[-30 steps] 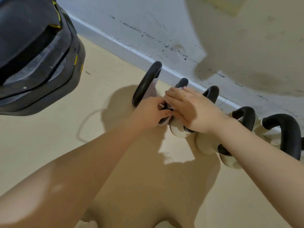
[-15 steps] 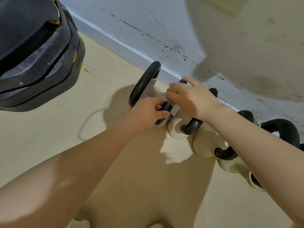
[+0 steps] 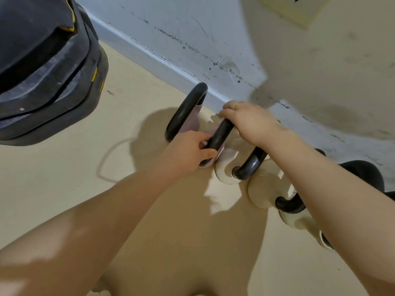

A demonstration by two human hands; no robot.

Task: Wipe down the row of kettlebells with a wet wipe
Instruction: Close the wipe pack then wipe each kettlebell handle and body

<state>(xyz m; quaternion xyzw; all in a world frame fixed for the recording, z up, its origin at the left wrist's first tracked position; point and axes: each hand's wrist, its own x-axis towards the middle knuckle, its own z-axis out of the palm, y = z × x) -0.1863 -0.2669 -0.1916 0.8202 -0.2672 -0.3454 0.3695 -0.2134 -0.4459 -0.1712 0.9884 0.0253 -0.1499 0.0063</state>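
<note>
A row of kettlebells with black handles stands along the wall. The leftmost kettlebell (image 3: pixel 193 122) has a pale pink body. My left hand (image 3: pixel 188 149) curls round the near end of the second kettlebell's handle (image 3: pixel 220 135). A bit of white wet wipe (image 3: pixel 220 154) shows under its thumb against the handle. My right hand (image 3: pixel 250 122) lies over the far end of the same handle, fingers curled over it. To the right stand a cream kettlebell (image 3: pixel 224 174) and another cream kettlebell (image 3: pixel 261 193), partly hidden by my right forearm.
A dark padded piece of gym equipment (image 3: pixel 47 67) with yellow trim fills the upper left. The scuffed white wall and skirting board (image 3: pixel 162 58) run right behind the kettlebells. Beige floor (image 3: pixel 128 189) lies in front of the row.
My right hand has slid along the second handle from its near part up to the far end by the wall. My left hand has kept its hold on the near end.
</note>
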